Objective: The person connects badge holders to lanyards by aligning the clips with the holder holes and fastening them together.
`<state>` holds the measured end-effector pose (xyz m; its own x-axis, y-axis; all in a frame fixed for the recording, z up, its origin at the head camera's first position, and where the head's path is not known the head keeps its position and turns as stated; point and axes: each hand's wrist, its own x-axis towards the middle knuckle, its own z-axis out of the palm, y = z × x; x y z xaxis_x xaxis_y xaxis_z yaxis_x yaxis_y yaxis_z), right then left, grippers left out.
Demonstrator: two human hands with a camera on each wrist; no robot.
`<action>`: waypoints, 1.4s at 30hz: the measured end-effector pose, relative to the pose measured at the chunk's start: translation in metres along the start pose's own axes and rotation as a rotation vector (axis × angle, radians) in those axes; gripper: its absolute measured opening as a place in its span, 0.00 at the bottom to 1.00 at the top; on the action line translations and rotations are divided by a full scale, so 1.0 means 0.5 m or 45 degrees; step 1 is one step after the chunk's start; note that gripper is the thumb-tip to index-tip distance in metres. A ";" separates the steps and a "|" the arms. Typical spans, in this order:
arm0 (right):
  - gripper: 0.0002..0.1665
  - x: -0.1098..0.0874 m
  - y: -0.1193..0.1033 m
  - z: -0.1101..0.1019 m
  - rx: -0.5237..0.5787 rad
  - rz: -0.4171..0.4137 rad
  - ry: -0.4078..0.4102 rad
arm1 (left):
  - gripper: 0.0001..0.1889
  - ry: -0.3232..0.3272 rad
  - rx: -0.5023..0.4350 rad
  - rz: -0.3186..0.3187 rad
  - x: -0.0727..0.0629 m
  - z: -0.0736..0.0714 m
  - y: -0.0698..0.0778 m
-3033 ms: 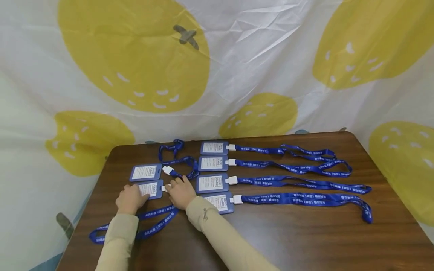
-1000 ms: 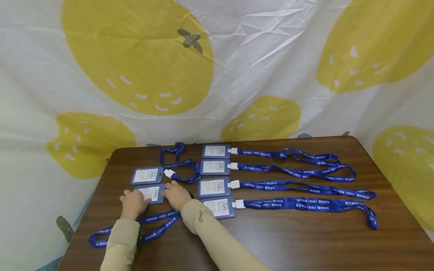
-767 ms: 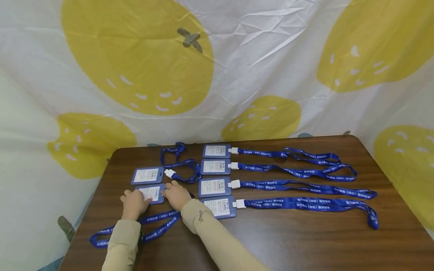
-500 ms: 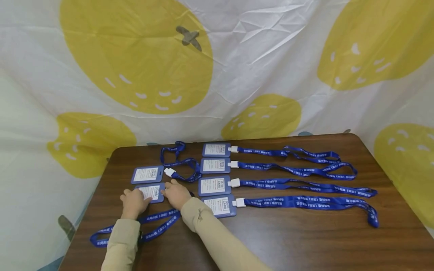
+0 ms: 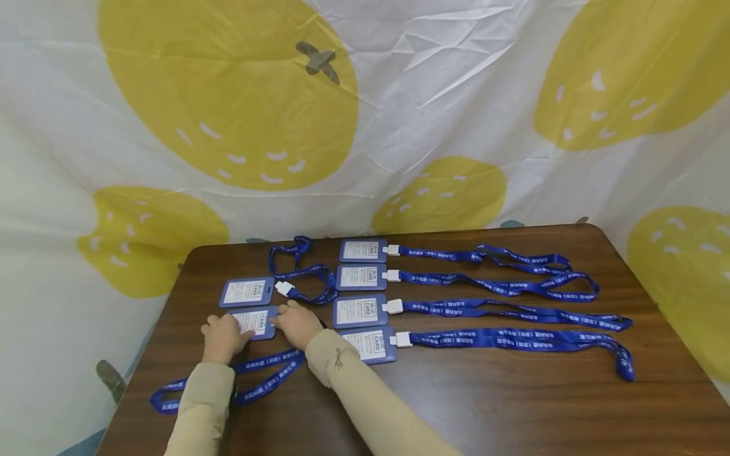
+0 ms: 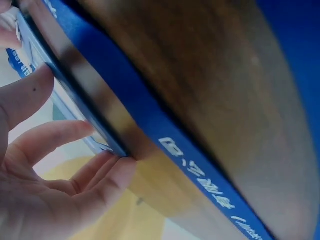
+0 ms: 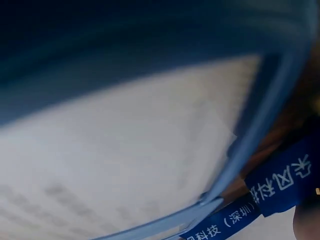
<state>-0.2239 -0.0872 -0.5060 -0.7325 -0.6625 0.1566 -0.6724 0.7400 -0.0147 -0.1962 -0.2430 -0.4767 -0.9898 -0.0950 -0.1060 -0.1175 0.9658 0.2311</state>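
In the head view, my left hand [image 5: 222, 338] holds the left end of a blue ID badge holder [image 5: 259, 322] on the table. The left wrist view has the thumb on the holder's face and the fingers [image 6: 115, 175] along its edge. At the slot end, my right hand [image 5: 299, 324] pinches the white clip of a blue lanyard; the head view hides this clip behind the fingers. That lanyard [image 5: 268, 384] loops over the table below both hands. The right wrist view is mostly filled by a blurred badge holder [image 7: 125, 150], with printed blue strap [image 7: 280, 182] beside it.
Above lies another badge holder [image 5: 246, 292], apart from its lanyard's white clip [image 5: 284, 288]. To the right, several badge holders [image 5: 360, 277] with lanyards [image 5: 513, 339] attached lie in rows on the wooden table [image 5: 513, 411]. A fruit-print curtain [image 5: 365, 126] hangs behind.
The right hand has moved left against the badge holder's slot end, and the white clip seen there three seconds ago is now covered. Over the last second, both hands have barely moved.
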 end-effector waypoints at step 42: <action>0.12 0.002 0.021 -0.022 0.132 0.119 -0.088 | 0.22 0.122 -0.005 0.057 -0.011 0.003 -0.012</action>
<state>-0.2303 -0.0789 -0.4953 -0.7958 -0.6000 0.0818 -0.6054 0.7855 -0.1282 -0.1899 -0.2477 -0.4789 -0.9972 -0.0743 -0.0028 -0.0728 0.9686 0.2377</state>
